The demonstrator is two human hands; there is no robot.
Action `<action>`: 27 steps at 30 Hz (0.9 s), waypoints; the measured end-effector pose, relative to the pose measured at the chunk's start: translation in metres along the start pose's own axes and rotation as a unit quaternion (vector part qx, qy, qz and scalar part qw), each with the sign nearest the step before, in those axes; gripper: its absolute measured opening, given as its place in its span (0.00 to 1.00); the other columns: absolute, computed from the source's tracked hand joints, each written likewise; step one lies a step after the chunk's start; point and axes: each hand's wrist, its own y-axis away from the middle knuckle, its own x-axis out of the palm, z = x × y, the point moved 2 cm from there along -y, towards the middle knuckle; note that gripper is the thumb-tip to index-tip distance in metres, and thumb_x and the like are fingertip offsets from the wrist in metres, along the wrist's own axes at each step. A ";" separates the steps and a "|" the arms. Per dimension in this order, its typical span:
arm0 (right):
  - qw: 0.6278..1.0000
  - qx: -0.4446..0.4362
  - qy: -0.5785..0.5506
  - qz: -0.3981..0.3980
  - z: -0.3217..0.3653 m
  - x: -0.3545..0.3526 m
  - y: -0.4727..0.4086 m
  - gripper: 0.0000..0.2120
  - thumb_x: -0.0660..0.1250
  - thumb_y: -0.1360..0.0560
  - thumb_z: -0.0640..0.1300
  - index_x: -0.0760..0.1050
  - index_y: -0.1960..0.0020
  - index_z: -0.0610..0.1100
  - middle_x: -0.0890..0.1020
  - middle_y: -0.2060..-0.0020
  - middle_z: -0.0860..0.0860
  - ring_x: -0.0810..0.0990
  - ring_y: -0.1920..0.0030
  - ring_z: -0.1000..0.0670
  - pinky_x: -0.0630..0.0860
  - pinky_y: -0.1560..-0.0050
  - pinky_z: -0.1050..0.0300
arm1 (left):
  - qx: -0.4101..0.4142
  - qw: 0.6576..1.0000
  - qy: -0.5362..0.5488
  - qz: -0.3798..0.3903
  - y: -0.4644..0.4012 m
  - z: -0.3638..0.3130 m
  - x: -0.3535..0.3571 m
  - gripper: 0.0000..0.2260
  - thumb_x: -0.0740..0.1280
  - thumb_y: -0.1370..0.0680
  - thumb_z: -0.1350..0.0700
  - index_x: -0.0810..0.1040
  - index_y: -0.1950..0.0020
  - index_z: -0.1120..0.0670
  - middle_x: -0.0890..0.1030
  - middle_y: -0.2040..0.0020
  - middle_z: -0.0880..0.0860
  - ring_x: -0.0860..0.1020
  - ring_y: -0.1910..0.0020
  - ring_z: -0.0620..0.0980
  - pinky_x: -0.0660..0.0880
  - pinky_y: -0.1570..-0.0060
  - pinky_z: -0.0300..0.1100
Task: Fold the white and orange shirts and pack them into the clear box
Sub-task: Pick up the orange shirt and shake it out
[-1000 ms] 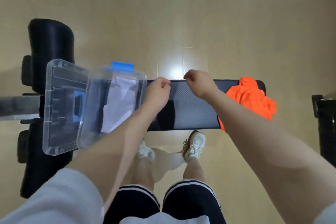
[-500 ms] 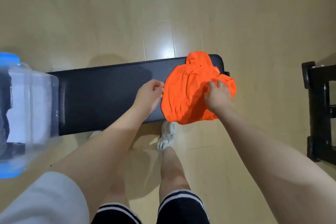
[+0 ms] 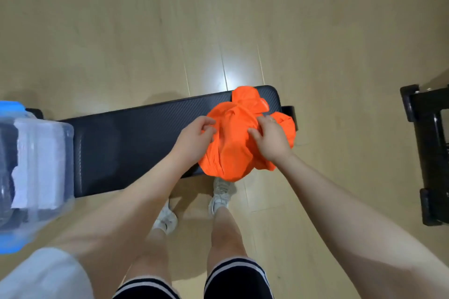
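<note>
Gathering the crumpled orange shirt [image 3: 233, 143] at the worktop's [image 3: 136, 138] right end, left hand [image 3: 194, 141] and right hand [image 3: 271, 139] pinch its cloth; best spread it flat leftward before folding; the clear box [image 3: 38, 167], white shirt [image 3: 36, 165] inside, waits at the worktop's left end.

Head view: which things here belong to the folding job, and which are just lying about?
Job:
orange shirt, bunched, gripped by left hand and right hand
clear box
white shirt in it
bench

Lying about:
black frame
</note>
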 end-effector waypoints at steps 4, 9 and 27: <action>0.993 -0.101 -0.045 -0.044 0.076 -0.049 0.040 0.08 0.64 0.24 0.39 0.72 0.51 0.34 0.75 0.53 0.36 0.73 0.48 0.39 0.63 0.51 0.53 | 0.069 0.997 0.035 0.009 0.047 -0.039 -0.033 0.12 0.60 0.23 0.56 0.73 0.40 0.53 0.78 0.53 0.51 0.78 0.56 0.49 0.73 0.47 0.44; 0.977 -0.125 -0.140 -0.104 0.166 -0.099 0.084 0.07 0.62 0.24 0.45 0.66 0.58 0.44 0.68 0.69 0.55 0.70 0.63 0.47 0.66 0.58 0.49 | 0.256 0.965 0.046 0.024 0.107 -0.084 -0.092 0.24 0.65 0.27 0.52 0.65 0.32 0.47 0.75 0.47 0.56 0.71 0.67 0.35 0.68 0.55 0.30; 0.889 -0.080 -0.438 -0.107 0.317 -0.130 0.207 0.12 0.64 0.26 0.30 0.76 0.60 0.46 0.78 0.63 0.52 0.74 0.62 0.55 0.70 0.58 0.65 | 0.377 0.920 -0.048 -0.098 0.233 -0.060 -0.267 0.07 0.63 0.38 0.43 0.78 0.63 0.35 0.80 0.67 0.41 0.76 0.62 0.47 0.74 0.55 0.50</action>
